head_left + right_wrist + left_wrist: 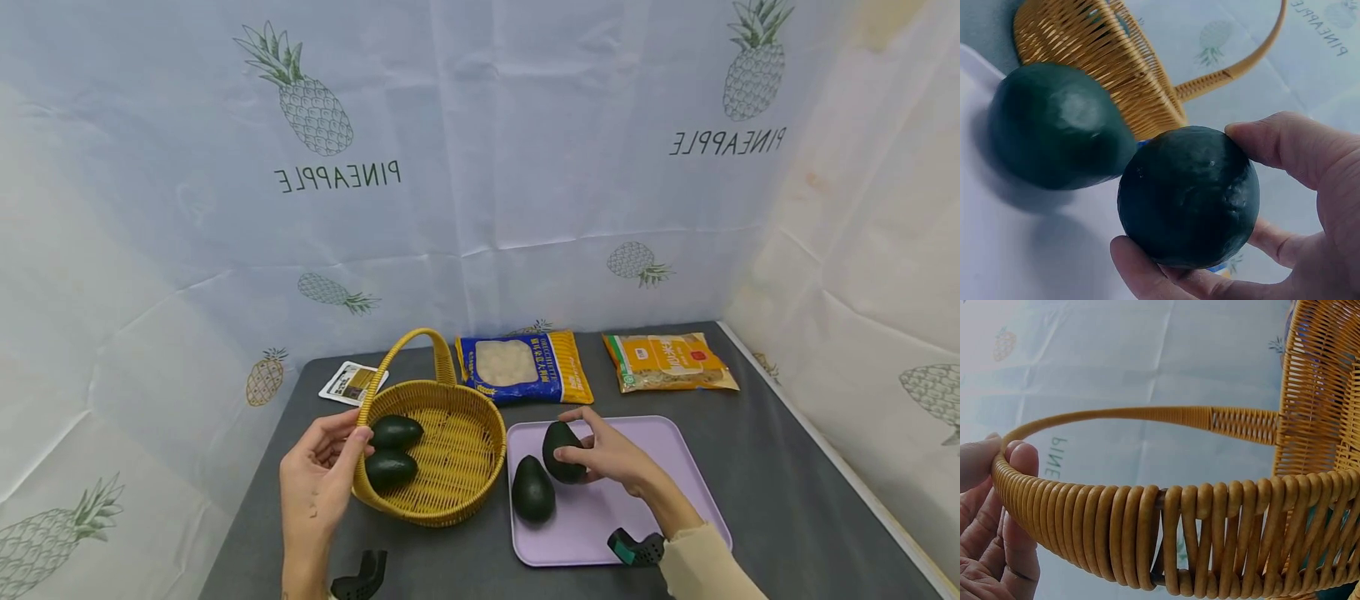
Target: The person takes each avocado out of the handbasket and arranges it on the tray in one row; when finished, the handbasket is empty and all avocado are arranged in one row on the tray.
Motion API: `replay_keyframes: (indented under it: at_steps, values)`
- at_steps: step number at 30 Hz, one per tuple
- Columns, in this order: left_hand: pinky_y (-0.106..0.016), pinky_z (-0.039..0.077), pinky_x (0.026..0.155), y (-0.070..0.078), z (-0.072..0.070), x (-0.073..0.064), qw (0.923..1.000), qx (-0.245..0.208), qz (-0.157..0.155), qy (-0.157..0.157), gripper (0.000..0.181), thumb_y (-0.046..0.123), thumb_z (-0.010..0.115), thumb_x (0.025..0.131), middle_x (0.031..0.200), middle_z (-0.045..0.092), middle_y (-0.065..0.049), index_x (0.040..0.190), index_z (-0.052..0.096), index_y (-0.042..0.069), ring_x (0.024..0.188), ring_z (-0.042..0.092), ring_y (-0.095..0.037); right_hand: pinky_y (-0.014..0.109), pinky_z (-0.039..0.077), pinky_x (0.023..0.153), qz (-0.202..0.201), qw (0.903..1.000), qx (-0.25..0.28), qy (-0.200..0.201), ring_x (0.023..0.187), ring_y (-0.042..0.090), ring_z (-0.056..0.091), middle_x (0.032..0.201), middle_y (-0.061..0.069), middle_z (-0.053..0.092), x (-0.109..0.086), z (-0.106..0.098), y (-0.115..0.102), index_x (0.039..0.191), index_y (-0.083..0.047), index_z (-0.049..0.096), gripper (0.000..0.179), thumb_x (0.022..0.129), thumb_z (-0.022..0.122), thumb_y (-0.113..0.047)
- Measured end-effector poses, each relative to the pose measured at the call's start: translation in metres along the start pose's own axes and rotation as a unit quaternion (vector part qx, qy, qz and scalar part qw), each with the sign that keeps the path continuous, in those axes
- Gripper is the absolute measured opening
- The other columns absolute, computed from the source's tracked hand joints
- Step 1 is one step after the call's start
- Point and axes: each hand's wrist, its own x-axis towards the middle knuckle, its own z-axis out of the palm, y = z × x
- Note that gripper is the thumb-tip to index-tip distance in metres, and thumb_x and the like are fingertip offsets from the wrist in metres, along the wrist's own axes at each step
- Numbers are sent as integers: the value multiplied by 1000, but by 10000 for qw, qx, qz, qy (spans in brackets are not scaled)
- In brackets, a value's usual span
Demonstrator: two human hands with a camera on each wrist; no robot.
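Right hand point(613, 458) grips an avocado point(557, 443) by its sides over the tray point(637, 500), just beside a second avocado point(533, 492); left hand point(318, 462) pinches the handle point(444, 358) of the basket point(453, 510). Advisable: lift clear of its neighbour, with the basket held steady. Blue pack point(517, 367) and orange pack point(670, 362) behind: print too small to read surely. Cloth point(540, 208) beyond: "PINEAPPLE", mirrored.

avocados point(533, 492): dark green | basket point(453, 446): golden-yellow weave | tray point(558, 542): lilac | table point(450, 567): dark grey | cloth point(525, 167): pale, pineapple print
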Motion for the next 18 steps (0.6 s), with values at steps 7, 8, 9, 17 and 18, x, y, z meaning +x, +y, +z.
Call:
replay_keyframes:
  at_steps: [7, 8, 9, 17, 18]
  values:
    - [-21, 56, 59, 1, 0, 0, 10000, -5, -63, -5, 19, 4, 75, 91, 84, 74, 1, 110, 75, 7, 67, 71, -15, 41, 59, 66, 169, 9989, -354, 245, 84, 23, 64, 101, 18, 66, -4, 5, 16, 141, -16, 45, 66, 87, 80, -27]
    - [-21, 56, 59, 1, 0, -1, 10000, 14, -75, -3, 19, 4, 75, 91, 85, 74, 2, 110, 75, 7, 67, 71, -15, 41, 59, 65, 170, 9988, -384, 253, 83, 23, 64, 99, 17, 66, -5, 6, 17, 140, -16, 45, 65, 86, 80, -27]
    - [-21, 56, 59, 1, 0, -1, 10000, 16, -79, -2, 19, 5, 75, 91, 84, 74, 1, 110, 75, 7, 67, 71, -14, 41, 58, 65, 159, 9986, -420, 266, 82, 23, 63, 96, 16, 66, -6, 7, 19, 139, -15, 46, 64, 86, 80, -26]
    - [-20, 56, 59, 1, -1, 0, 10000, 66, -43, 6, 19, 6, 75, 91, 84, 74, 1, 110, 75, 7, 67, 71, -13, 38, 57, 59, 69, 9974, -584, 405, 73, 23, 61, 84, 13, 64, -11, 14, 25, 134, -15, 49, 62, 82, 82, -26]
    - [-20, 56, 59, 1, -1, 0, 10000, 66, -37, -2, 19, 6, 75, 91, 84, 74, 1, 110, 75, 7, 67, 71, -13, 38, 57, 59, 65, 9974, -587, 412, 73, 23, 61, 83, 13, 63, -11, 15, 26, 133, -14, 49, 62, 82, 82, -25]
